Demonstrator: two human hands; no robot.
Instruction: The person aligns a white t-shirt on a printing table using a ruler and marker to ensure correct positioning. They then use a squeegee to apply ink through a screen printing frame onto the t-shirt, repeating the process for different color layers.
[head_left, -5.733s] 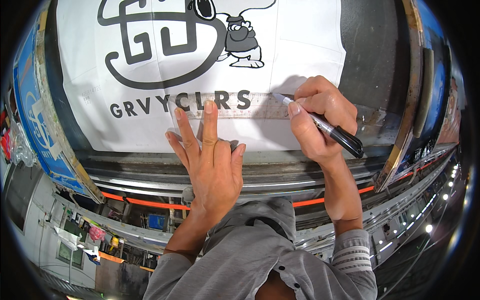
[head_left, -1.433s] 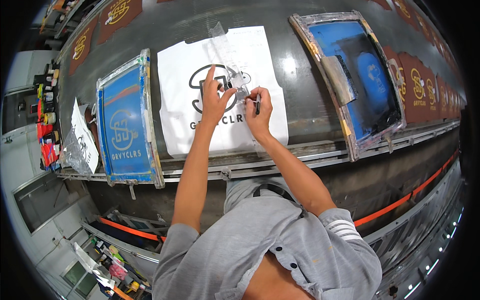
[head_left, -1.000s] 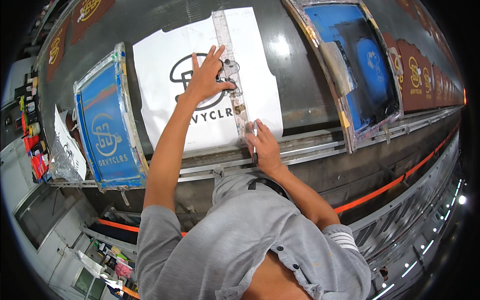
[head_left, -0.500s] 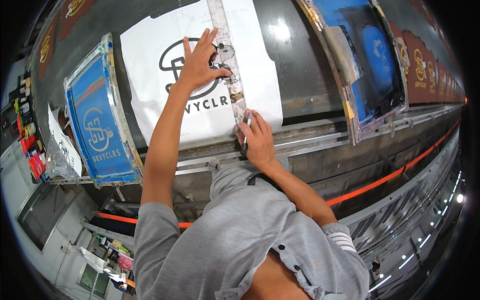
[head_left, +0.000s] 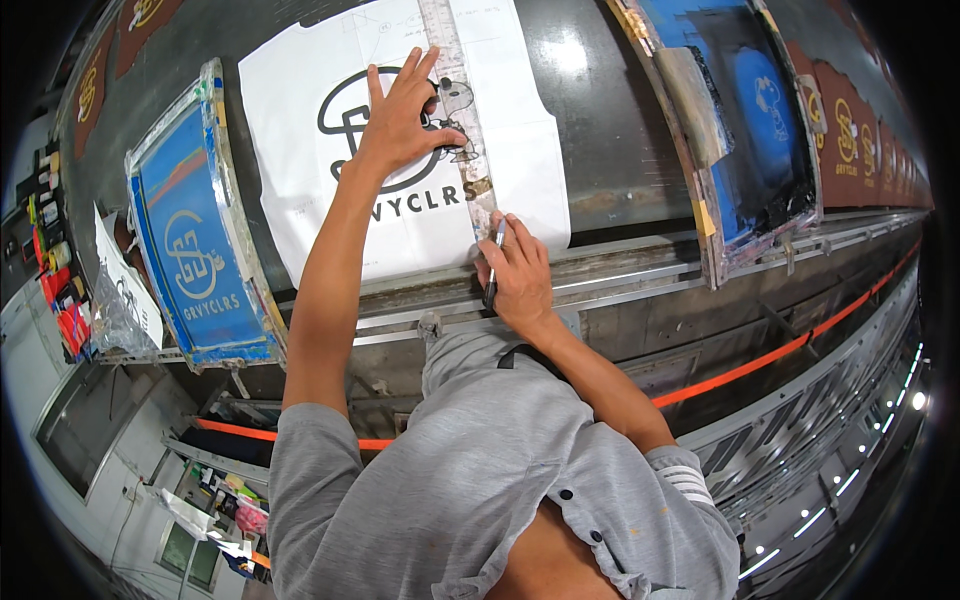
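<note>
A large white paper sheet (head_left: 530, 170) shaped like a shirt panel lies on the dark table, printed with a black round logo and a small cartoon figure. Across it, running away from me, lies a worn clear ruler (head_left: 447, 50). My left hand (head_left: 400, 122) rests over the logo with fingers spread, its thumb on the ruler's left part beside the cartoon figure. Close to the sheet's near edge, my right hand (head_left: 522, 285) grips a black-and-white pen (head_left: 491, 287); its fingertips are at the ruler's near end. The pen points down toward me.
A blue printing screen (head_left: 190, 240) in a taped frame leans at the left, beside a plastic-wrapped sheet (head_left: 128, 295). Another blue screen (head_left: 765, 110) stands right. Brown printed fabric pieces (head_left: 845, 130) line the table beyond it. A metal rail (head_left: 610, 285) edges the table nearest me.
The view has shifted slightly. Both hands stay on nearly the same spots, with the pen still in my right hand and the ruler still under the left thumb.
</note>
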